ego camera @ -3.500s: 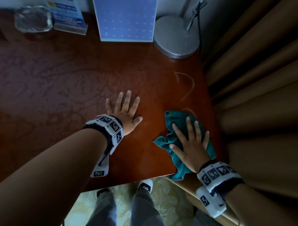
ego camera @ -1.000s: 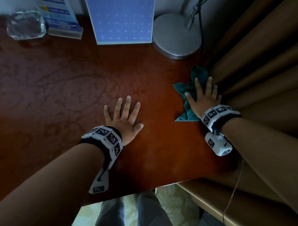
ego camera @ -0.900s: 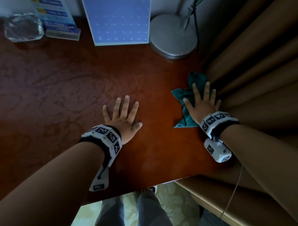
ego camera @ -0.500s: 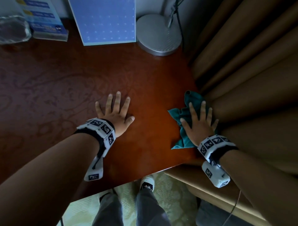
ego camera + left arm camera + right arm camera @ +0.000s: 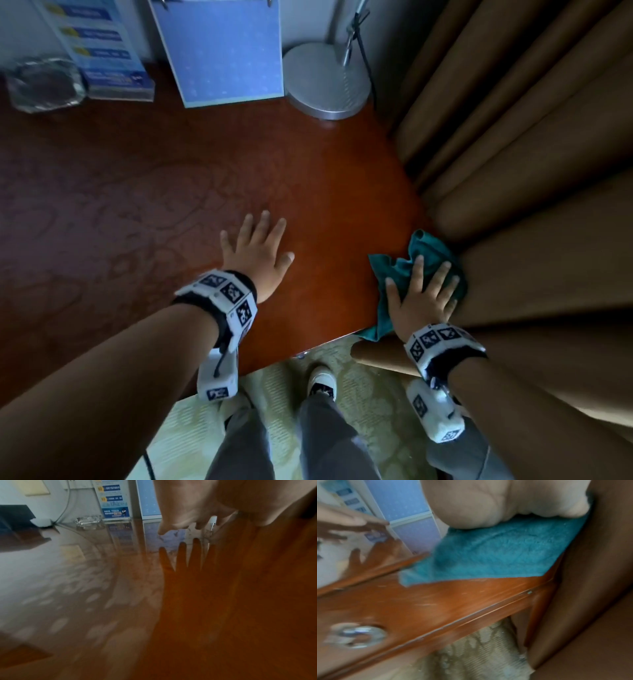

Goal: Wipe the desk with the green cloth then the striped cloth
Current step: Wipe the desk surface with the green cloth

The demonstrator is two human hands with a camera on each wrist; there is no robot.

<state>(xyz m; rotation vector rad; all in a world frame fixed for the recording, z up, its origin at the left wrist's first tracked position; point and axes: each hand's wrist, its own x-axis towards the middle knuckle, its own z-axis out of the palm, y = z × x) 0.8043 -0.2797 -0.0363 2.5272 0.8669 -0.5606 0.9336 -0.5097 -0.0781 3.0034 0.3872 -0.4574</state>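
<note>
The green cloth (image 5: pixel 404 274) lies crumpled at the tabletop's (image 5: pixel 171 192) near right corner, against the curtain (image 5: pixel 534 171). The right hand (image 5: pixel 419 301) presses it flat, fingers (image 5: pixel 416 270) straight. The left hand (image 5: pixel 255 255) rests spread on bare wood, holding nothing.

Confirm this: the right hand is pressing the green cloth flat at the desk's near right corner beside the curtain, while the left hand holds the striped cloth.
One detail is wrong. The left hand holds no cloth; it lies flat on the bare desk, fingers spread, as the head view shows. The right hand does press the green cloth at the near right corner beside the curtain.
</note>
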